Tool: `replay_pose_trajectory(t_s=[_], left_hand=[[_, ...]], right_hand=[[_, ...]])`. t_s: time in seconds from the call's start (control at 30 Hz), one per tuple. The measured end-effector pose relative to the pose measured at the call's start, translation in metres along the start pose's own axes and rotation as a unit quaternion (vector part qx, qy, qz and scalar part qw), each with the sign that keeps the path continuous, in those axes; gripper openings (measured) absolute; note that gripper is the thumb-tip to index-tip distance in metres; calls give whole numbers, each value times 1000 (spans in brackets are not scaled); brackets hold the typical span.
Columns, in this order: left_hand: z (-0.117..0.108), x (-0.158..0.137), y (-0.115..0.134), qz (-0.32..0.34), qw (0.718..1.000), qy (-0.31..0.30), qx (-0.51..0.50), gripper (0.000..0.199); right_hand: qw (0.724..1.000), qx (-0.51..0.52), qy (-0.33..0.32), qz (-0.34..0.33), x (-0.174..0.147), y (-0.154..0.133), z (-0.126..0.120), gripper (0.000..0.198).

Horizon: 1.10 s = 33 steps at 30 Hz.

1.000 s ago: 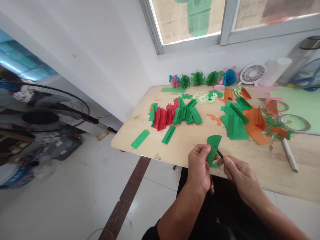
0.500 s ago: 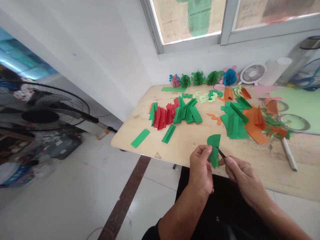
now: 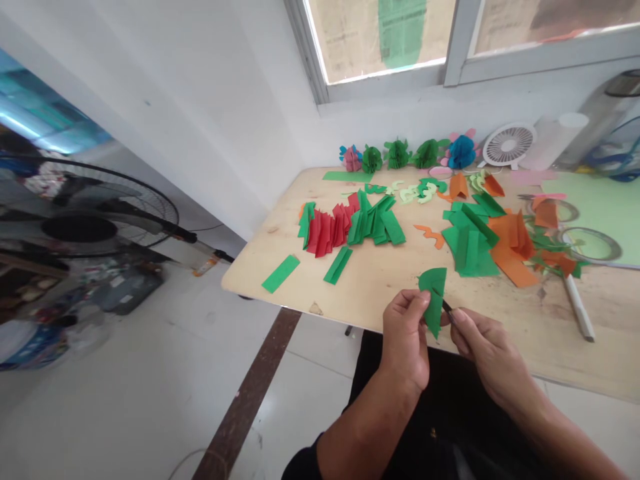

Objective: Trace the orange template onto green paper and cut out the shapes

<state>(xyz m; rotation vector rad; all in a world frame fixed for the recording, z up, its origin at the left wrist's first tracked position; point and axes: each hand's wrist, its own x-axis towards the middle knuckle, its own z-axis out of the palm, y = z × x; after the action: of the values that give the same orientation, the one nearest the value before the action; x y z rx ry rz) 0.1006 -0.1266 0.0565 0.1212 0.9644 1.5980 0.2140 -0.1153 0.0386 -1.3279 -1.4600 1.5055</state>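
My left hand (image 3: 411, 327) pinches a piece of green paper (image 3: 434, 293) with a rounded top, held up over the table's front edge. A slit runs into the paper from its right side. In my right hand (image 3: 477, 337) is a pair of dark scissors (image 3: 447, 308), the blades at the paper's right edge; the handles are hidden by my fingers. Left of my hands lie a folded green strip (image 3: 338, 265) and a flat green strip (image 3: 281, 273). Behind them stand folded red papers (image 3: 326, 230) and folded green papers (image 3: 373, 223).
Green papers (image 3: 470, 247) and orange papers (image 3: 515, 250) are heaped at right, beside tape rolls (image 3: 593, 244) and a white-handled tool (image 3: 580, 310). Several paper figures (image 3: 399, 154) and a small white fan (image 3: 510, 145) line the wall. A large floor fan (image 3: 80, 227) stands left of the table (image 3: 250, 267).
The green paper has shifted slightly right with my left hand. The scissor blades have drawn back from over the paper to its right edge, where a slit now shows.
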Motion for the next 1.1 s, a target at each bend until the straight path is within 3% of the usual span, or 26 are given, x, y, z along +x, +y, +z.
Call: replay_pose_trajectory(t_s=[0.67, 1.1], left_hand=[[-1, 9, 9, 20, 1000, -6, 11, 26], [-2, 5, 2, -26, 999, 16, -11, 27]], right_hand=[[999, -14, -25, 17, 5, 3, -9, 50], [999, -32, -30, 2, 3, -2, -9, 54]])
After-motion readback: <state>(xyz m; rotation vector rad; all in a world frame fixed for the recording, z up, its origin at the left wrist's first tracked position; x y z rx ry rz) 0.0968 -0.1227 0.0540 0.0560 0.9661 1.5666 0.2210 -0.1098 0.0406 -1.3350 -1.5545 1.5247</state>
